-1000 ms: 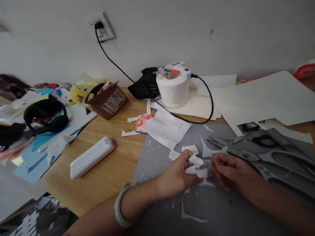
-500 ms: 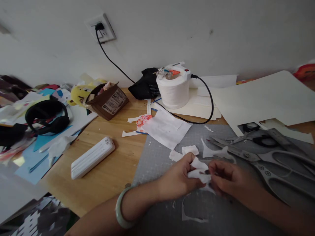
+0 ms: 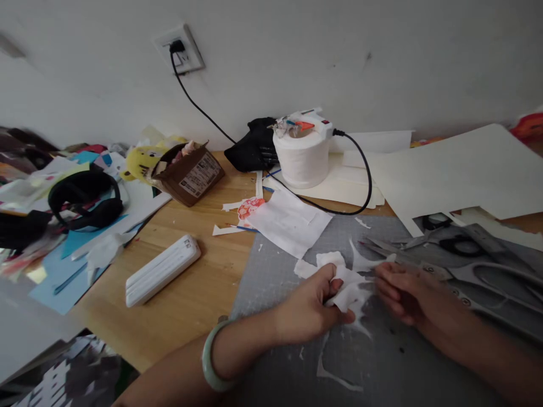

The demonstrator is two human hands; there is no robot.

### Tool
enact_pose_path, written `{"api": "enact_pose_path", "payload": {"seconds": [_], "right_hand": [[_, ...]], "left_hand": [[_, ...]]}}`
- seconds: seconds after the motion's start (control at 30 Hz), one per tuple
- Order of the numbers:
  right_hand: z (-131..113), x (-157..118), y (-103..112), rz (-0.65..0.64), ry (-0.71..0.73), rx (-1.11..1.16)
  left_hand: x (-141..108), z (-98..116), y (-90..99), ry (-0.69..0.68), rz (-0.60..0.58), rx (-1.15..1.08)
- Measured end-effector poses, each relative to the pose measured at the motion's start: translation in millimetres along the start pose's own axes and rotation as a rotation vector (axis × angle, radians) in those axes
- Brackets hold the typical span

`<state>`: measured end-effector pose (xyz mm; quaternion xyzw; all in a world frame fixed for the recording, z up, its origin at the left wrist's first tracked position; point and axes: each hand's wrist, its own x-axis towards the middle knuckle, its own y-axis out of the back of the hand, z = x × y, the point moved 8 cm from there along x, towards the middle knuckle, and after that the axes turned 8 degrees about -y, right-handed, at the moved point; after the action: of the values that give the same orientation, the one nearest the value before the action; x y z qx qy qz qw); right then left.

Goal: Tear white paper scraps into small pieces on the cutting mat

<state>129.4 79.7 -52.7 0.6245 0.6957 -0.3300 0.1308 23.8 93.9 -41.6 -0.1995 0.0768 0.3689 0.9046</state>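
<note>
My left hand (image 3: pixel 311 305) is closed on a crumpled, soft white sheet (image 3: pixel 350 288), thin like tissue or cloth, pinched between thumb and fingers. Just right of it is my right hand (image 3: pixel 403 291), fingers curled together and a bit blurred, their tips close to the sheet's right edge. Whether anything small is in those fingers is hidden. White scraps (image 3: pixel 331 259) lie behind my left hand on the grey cutting mat (image 3: pixel 280 370). Large metal scissors (image 3: pixel 479 271) rest at the right, partly behind my right hand. A thin white offcut (image 3: pixel 335 379) lies nearer me.
A white power bank (image 3: pixel 163 271) lies on the wooden table. Farther back are a brown box (image 3: pixel 199 178), a white round device (image 3: pixel 302 161) with a black cord, and a white paper sheet (image 3: pixel 292 223). Cream card (image 3: pixel 458 169) spreads at right; headphones (image 3: pixel 85 200) sit left.
My right hand has moved right and slightly up, away from the white sheet, over the scissors. The left hand keeps its hold, and more of the sheet shows. The view has shifted slightly.
</note>
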Motion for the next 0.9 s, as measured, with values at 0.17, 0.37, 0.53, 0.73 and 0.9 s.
{"api": "enact_pose_path", "payload": {"seconds": [0.17, 0.37, 0.53, 0.73, 0.9], "right_hand": [[5.7, 0.5, -7.4, -0.041, -0.046, -0.249], [-0.9, 1.9, 4.1, 0.05, -0.013, -0.109], [8.1, 1.2, -10.9, -0.042, -0.091, -0.311], [4.4, -1.8, -1.7, -0.001, -0.048, -0.061], [8.0, -4.0, -17.1, -0.067, -0.073, -0.332]], "left_hand": [[-0.7, 0.7, 2.7, -0.014, 0.024, 0.02], [-0.1, -0.9, 0.6, 0.004, 0.015, -0.019], [-0.6, -0.9, 1.6, -0.011, 0.015, 0.03], [-0.4, -3.5, 1.2, -0.003, 0.004, -0.005], [0.0, 1.2, 0.4, -0.041, 0.012, -0.025]]}}
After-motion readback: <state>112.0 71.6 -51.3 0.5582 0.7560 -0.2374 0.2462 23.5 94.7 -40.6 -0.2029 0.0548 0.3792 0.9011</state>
